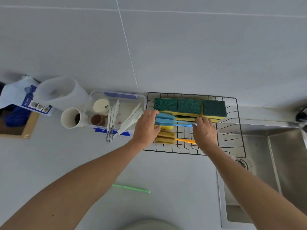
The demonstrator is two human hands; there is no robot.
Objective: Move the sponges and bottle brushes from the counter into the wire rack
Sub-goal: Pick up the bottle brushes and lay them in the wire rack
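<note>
A pale grey tabletop (69,163) runs under a wall of large light grey tiles (166,47), with a wooden-framed opening (28,130) at the far left edge. Beside it stand a white printed pouch (20,95), a translucent plastic jug (61,92) and a white cup (70,117) lying on its side, then a clear plastic box with blue clips (116,112) holding small cups and white plastic utensils. A thin green plastic stick (131,188) lies alone on the tabletop near the front. Next comes the black wire rack (232,130), with three green-and-yellow scouring sponges (189,106) lined along its back and a tan sponge bottle brush with an orange handle (166,139) lying in its front. The left hand (147,127), its grip curled over the foam, holds the head of a blue sponge bottle brush (165,121) at the rack's left edge, above another yellow sponge. The right hand (205,130) pinches the end of that brush's blue handle, over the rack's middle. At far right a stainless steel sink (274,155) sits sunk into the tabletop.
</note>
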